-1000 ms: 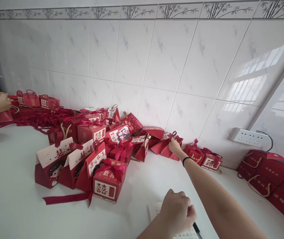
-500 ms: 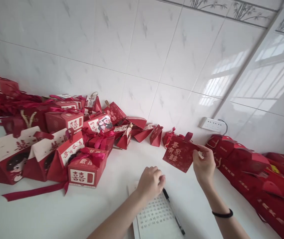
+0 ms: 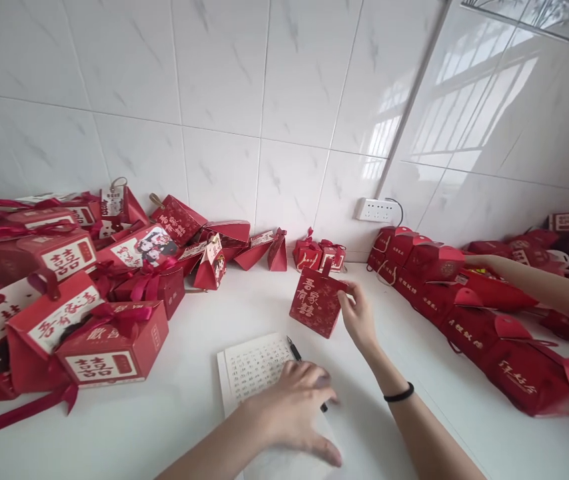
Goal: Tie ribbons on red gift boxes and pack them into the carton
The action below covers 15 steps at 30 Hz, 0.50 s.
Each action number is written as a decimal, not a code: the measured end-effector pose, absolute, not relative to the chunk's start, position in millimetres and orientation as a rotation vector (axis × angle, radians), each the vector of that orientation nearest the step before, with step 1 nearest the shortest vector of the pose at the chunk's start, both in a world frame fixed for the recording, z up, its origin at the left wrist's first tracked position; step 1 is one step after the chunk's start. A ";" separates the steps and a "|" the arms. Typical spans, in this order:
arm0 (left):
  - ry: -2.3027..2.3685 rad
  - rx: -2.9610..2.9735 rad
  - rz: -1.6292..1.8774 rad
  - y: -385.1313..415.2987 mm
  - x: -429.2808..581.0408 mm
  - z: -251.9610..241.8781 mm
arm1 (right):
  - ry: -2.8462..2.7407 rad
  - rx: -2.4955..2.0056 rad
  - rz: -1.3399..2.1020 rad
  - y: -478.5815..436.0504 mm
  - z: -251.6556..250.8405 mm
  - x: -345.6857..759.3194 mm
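Observation:
My right hand point(image 3: 358, 313) pinches the right edge of a red gift box point(image 3: 315, 300) with gold Chinese characters and a strap on top. The box is tilted and close to the table; whether it touches is unclear. Over the lower part of a notebook point(image 3: 252, 363) with handwritten characters, my left hand point(image 3: 302, 403) hovers with its fingers spread and slightly blurred. A black pen point(image 3: 293, 348) lies along the notebook's right side, partly hidden beneath my left fingers.
Many red gift boxes point(image 3: 114, 343) with ribbons crowd the left. Stacked red boxes point(image 3: 469, 333) run along the right, where another person's arm point(image 3: 539, 273) reaches in. Two small red boxes point(image 3: 332, 253) stand at the tiled wall, near a white power strip point(image 3: 378, 211).
The view has turned to the right. My left hand has gone from closed to spread and come nearer over the notebook. My right hand still holds the gift box. Another person's arm has appeared.

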<state>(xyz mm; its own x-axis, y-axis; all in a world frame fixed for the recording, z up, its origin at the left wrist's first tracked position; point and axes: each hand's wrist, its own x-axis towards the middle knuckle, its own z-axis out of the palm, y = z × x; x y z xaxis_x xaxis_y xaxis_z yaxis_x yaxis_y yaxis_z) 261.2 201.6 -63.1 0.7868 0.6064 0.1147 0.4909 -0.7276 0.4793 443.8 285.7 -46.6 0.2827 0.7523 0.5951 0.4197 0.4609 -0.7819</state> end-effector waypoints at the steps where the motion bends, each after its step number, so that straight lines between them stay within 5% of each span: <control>1: 0.825 2.544 0.304 201.0 260.5 -64.8 | -1.337 -1.145 0.319 285.4 -46.6 443.5; 15: 1.229 2.282 0.097 256.0 195.6 -33.1 | -1.343 -1.041 0.511 271.1 -37.7 432.8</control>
<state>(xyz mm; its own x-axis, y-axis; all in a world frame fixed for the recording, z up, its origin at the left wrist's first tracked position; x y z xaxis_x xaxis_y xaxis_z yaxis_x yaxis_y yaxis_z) 195.6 256.0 -33.1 0.5811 0.7923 -0.1860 0.7533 -0.4371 0.4913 432.8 271.1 -37.7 0.2117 0.8160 0.5379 0.2514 0.4864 -0.8368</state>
